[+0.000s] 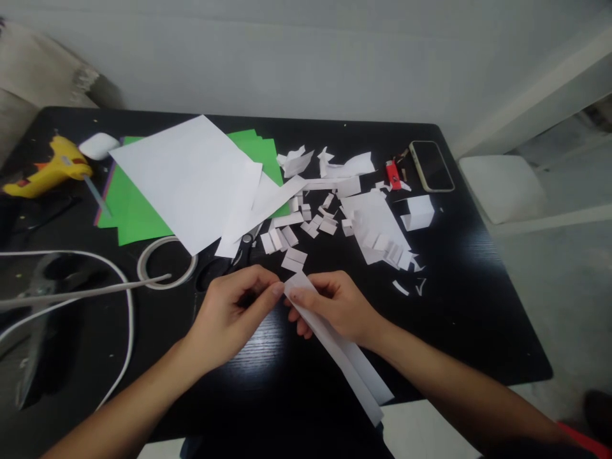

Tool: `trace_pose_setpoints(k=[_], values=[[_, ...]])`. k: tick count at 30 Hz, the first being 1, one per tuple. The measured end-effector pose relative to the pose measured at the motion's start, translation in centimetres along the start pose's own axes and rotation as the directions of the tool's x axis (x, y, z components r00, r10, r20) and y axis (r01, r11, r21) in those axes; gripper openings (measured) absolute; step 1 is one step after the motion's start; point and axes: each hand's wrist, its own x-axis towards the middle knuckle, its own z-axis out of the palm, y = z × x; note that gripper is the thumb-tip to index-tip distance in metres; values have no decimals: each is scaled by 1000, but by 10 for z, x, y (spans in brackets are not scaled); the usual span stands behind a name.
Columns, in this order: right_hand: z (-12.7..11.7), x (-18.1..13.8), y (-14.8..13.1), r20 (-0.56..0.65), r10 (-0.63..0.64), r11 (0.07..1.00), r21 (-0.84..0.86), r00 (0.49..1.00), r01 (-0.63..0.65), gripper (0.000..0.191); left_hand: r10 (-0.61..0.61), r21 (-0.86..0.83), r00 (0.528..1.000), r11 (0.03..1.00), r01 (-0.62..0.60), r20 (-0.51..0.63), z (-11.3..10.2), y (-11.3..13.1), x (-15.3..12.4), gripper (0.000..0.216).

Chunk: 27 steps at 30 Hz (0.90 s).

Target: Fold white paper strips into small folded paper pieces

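Note:
A long folded white paper strip [342,349] runs from between my hands down toward the table's near edge. My right hand [335,307] is closed around the strip's upper part, thumb on top. My left hand [234,312] pinches the strip's top end with fingertips meeting my right thumb. Just beyond my hands lie several small cut white paper pieces [296,237]. Black scissors [229,258] lie partly under a large white sheet [191,178].
Green paper [136,217] sits under the white sheet on the black table [478,306]. A yellow glue gun [48,169], white cable [115,287] and tape roll [165,264] are at left. A phone [431,166], red lighter [393,173] and a folded paper box [418,212] lie at right.

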Motion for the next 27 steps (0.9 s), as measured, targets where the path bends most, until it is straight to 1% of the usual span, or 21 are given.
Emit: trace_pose_setpoints(k=[4,9,12,17,19,23,27], values=[[-1,0,1,11,-24,1000,-13,1000,25,29,-1,-7,1000,1000,1,31,-1,-2,0,20],[-1,0,1,-25,-46,997,-66,999,44,30,-46,-21,996,999,48,74,-3,-6,1,26],[0,0,2,-18,-39,996,-83,999,37,32,-65,-29,992,997,68,107,-1,-5,1,27],[1,0,4,5,-15,996,-89,1000,15,34,-84,-135,985,985,105,152,1,-3,1,22],[0,1,4,19,9,997,-80,1000,-8,35,-90,-153,987,982,110,134,1,-3,2,23],[-2,2,2,38,44,997,-70,998,-41,38,-91,-146,995,985,97,45,0,-2,6,22],[-3,2,3,43,56,997,-60,997,-54,38,-101,-166,994,980,107,45,-1,0,7,21]])
